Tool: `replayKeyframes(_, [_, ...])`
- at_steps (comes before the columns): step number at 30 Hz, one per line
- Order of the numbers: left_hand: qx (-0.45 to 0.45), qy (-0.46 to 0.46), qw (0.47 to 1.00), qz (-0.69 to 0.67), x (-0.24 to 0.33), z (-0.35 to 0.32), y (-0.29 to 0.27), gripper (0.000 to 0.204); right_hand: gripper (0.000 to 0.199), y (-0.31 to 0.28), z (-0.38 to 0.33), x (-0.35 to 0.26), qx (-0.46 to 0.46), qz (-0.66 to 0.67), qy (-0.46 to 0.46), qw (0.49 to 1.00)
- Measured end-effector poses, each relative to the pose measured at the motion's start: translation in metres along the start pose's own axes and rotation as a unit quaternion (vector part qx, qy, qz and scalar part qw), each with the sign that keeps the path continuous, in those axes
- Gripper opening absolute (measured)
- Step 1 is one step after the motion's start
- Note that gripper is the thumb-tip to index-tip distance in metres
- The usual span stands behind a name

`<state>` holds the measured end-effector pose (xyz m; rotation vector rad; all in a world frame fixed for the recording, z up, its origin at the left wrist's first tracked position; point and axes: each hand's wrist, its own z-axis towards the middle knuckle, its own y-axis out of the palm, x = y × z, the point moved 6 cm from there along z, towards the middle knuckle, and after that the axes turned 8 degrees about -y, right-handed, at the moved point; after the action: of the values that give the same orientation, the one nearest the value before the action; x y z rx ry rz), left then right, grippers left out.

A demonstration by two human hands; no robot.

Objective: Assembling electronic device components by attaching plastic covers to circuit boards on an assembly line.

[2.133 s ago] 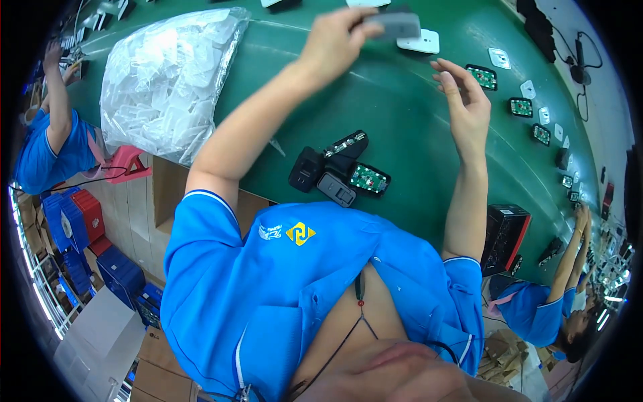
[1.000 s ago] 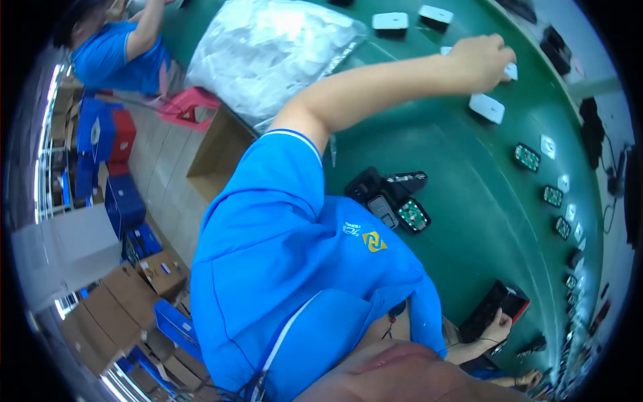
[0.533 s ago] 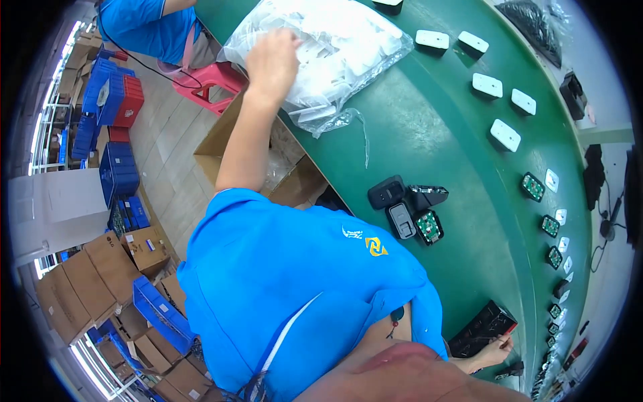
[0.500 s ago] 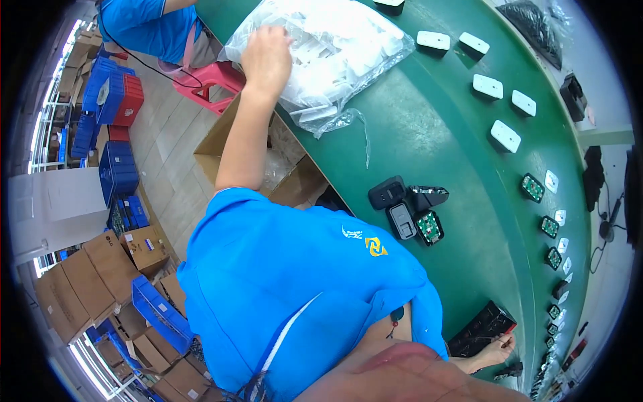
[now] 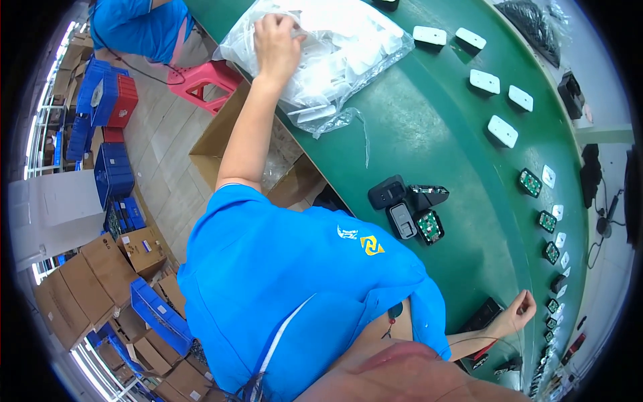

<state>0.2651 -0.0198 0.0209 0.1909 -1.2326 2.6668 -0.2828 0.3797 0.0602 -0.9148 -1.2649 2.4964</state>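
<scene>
My left hand [image 5: 276,41] reaches far out to the left and grips the top of a clear plastic bag [image 5: 348,50] full of white plastic parts, which lies on the green table [image 5: 429,147]. My right hand [image 5: 520,312] rests at the table's near edge on the lower right. Its fingers are loosely curled and nothing shows in them. It sits next to a black tray [image 5: 482,319]. A cluster of black device housings [image 5: 400,204] with a green circuit board [image 5: 429,226] lies on the table in front of my chest.
Several white housings [image 5: 484,81] lie in a row across the table. Green circuit boards [image 5: 529,182] line its right side. An open cardboard box [image 5: 221,141] stands under my left arm. Beyond it are a pink stool [image 5: 201,75], another person in blue [image 5: 137,27] and blue crates [image 5: 114,171].
My left hand left the white housings on the table and swung left onto the plastic bag, where it has shifted slightly. My right hand dropped back to the table's near edge.
</scene>
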Motion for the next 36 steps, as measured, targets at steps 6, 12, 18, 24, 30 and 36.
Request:
replayKeyframes(6, [0.103,0.001,0.995,0.019,-0.012,-0.003,-0.027,0.015,0.013,0.033,0.001,-0.006,-0.05,0.156,0.084,0.983])
replayKeyframes(12, [0.113,0.03,0.991,0.062,-0.002,0.014,-0.051,0.017,0.011,0.068,0.007,-0.059,-0.063,0.283,0.109,0.951])
replayKeyframes(18, [-0.055,0.023,0.997,0.056,-0.007,0.027,-0.042,0.017,0.011,0.095,0.011,-0.098,-0.096,0.353,0.116,0.924])
replayKeyframes(24, [0.217,-0.026,0.967,-0.131,0.021,0.031,-0.093,0.02,0.009,0.117,0.008,-0.111,-0.136,0.451,0.149,0.87])
replayKeyframes(30, [-0.232,-0.124,0.819,-0.51,0.153,-0.026,-0.033,0.015,0.007,0.13,0.004,-0.127,-0.149,0.521,0.145,0.828])
replayKeyframes(36, [-0.451,0.102,0.703,-0.54,0.289,-0.1,-0.032,0.022,0.007,0.127,0.004,-0.148,-0.171,0.534,0.129,0.818])
